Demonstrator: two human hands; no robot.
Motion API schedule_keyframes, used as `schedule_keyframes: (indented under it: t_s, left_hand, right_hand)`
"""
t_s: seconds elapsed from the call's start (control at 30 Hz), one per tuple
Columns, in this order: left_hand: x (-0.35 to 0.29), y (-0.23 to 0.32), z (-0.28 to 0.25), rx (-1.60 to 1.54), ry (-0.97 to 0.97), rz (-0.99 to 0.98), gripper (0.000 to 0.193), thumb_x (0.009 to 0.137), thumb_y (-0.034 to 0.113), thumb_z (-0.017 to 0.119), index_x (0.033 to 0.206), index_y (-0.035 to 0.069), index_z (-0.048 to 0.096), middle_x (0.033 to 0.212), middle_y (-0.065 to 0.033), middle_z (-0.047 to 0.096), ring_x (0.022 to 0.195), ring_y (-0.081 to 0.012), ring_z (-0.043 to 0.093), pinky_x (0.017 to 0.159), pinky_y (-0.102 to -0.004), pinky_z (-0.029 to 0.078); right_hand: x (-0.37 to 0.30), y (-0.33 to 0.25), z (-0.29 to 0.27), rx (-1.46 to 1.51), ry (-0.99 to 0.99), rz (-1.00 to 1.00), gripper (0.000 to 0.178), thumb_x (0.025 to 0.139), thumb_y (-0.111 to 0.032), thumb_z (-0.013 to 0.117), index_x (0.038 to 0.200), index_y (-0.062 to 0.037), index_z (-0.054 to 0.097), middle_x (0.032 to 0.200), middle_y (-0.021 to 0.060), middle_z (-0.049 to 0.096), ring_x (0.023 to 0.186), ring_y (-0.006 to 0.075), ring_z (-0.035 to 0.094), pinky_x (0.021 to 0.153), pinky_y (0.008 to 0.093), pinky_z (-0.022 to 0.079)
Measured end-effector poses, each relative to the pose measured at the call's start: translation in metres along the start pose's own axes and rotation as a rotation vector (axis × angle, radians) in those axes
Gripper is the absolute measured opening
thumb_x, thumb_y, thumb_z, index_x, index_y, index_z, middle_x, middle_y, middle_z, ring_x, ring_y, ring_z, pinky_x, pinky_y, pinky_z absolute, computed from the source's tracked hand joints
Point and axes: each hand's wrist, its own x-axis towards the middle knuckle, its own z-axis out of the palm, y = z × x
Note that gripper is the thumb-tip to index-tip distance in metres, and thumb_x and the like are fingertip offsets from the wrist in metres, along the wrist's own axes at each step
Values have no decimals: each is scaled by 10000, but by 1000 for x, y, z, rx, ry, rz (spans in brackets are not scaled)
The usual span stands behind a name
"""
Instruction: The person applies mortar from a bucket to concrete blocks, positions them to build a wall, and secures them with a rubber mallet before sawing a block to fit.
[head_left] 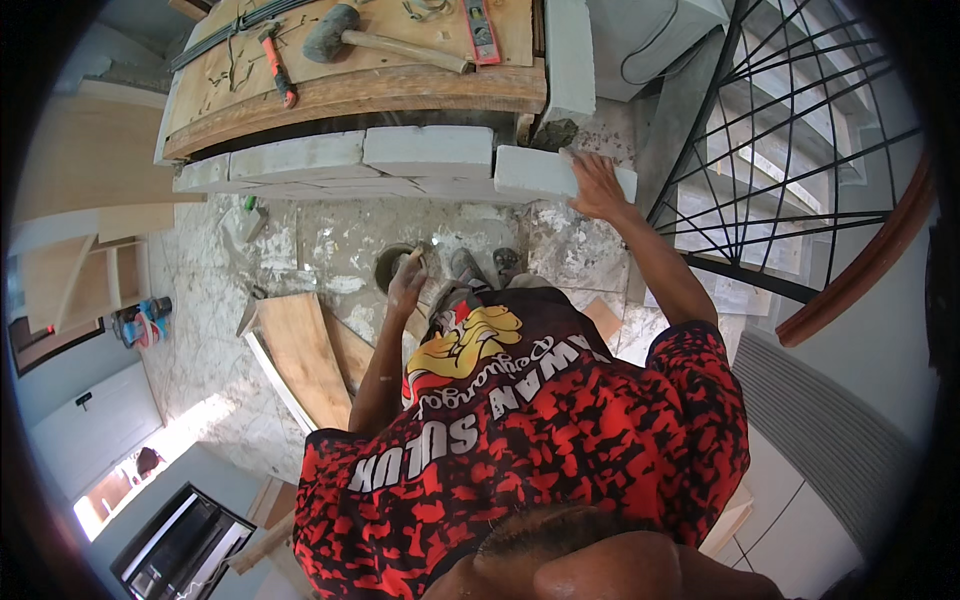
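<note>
My right hand (597, 187) grips the right end of a white block (535, 174), with its fingers over the top edge. That block sits at the right end of a low wall of white blocks (428, 151). Grey mortar (556, 133) lies just behind it. Lower and to the left, my left hand (406, 286) is closed beside a dark round bucket (384, 268) on the floor. A short pale handle (418, 254) shows at its fingers; the rest of that tool is hidden.
Beyond the wall, a wooden board (380, 75) bears a mallet (385, 45), a red-handled hammer (277, 68) and a red spirit level (481, 32). Black metal railing (790, 150) stands at the right beside stairs. Plywood offcuts (305, 345) lie left of me.
</note>
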Motion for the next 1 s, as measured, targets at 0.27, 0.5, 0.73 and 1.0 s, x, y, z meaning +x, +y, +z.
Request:
schedule_keyframes:
  t_s: [0.27, 0.5, 0.73, 1.0]
  left_hand:
    - [107, 207, 79, 826, -84, 616, 897, 713, 299, 759, 1423, 72, 260, 1447, -159, 300, 1333, -336, 295, 1080, -472, 266]
    - [161, 240, 118, 1291, -270, 657, 1074, 642, 410, 786, 1455, 85, 165, 1506, -99, 217, 1411, -275, 167, 1101, -609, 109]
    - [177, 237, 122, 1377, -367, 526, 962, 675, 433, 749, 1418, 74, 255, 1429, -122, 345, 1394, -271, 215, 1089, -640, 85]
    - [180, 225, 120, 1396, -316, 601, 894, 690, 467, 718, 1395, 85, 321, 1403, -121, 391, 1374, -270, 266, 1092, -636, 63]
  right_hand:
    - [6, 7, 6, 61, 40, -32, 829, 639, -236, 769, 1321, 26, 377, 1281, 188, 409, 1198, 339, 363, 1037, 473, 246]
    - [13, 10, 12, 17, 24, -38, 853, 641, -235, 768, 1352, -6, 355, 1283, 182, 409, 1180, 345, 369, 1029, 473, 266]
    - [13, 14, 17, 51, 80, -60, 874, 655, -290, 772, 1374, -39, 342, 1298, 173, 408, 1198, 332, 370, 1036, 486, 250]
    - [-23, 49, 0, 155, 180, 109, 727, 765, -463, 667, 1315, -47, 440, 1377, 146, 380, 1317, 324, 295, 1103, 514, 159]
